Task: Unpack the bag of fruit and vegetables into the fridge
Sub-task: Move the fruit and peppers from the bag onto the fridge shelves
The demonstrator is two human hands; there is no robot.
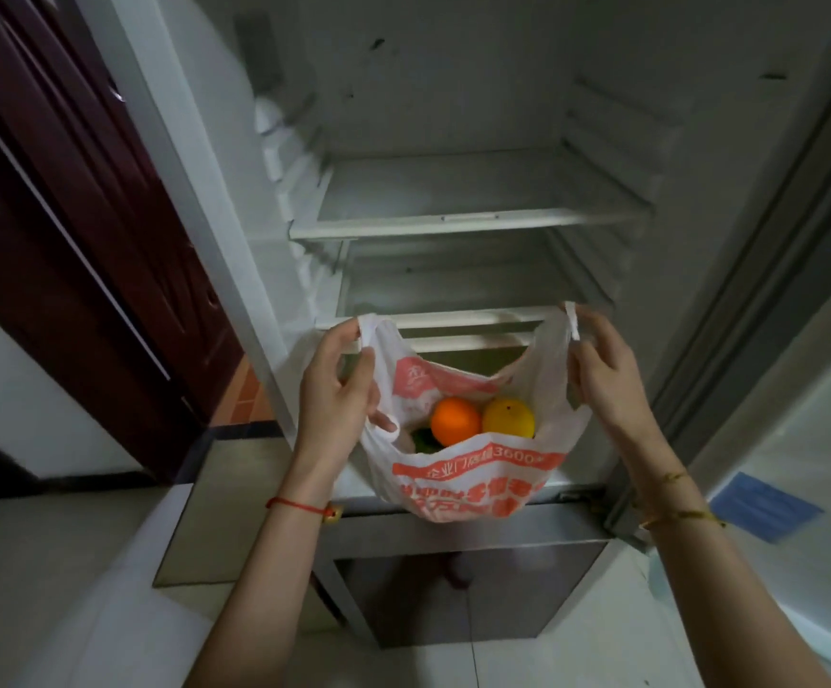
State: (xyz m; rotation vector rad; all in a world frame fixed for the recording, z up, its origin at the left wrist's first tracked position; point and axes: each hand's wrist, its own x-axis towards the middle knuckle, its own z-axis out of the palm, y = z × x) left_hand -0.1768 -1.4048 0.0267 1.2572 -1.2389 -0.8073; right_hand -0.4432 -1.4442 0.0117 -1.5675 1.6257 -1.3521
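A white plastic bag [473, 481] with red print hangs in front of the open fridge [453, 116]. My left hand [336, 389] grips its left handle and my right hand [604, 374] grips its right handle, pulling the mouth wide. Inside the bag lie an orange [454, 420], a yellow fruit [509, 417] and something dark green [423, 441], mostly hidden. The bag hangs level with the fridge's lower shelf [453, 317].
The upper glass shelf [468, 225] is bare. The fridge door [800, 365] stands open on the right. A dark red wooden door [71, 216] is at the left. Below the bag is the closed lower compartment [468, 588]. The floor has pale tiles [56, 563].
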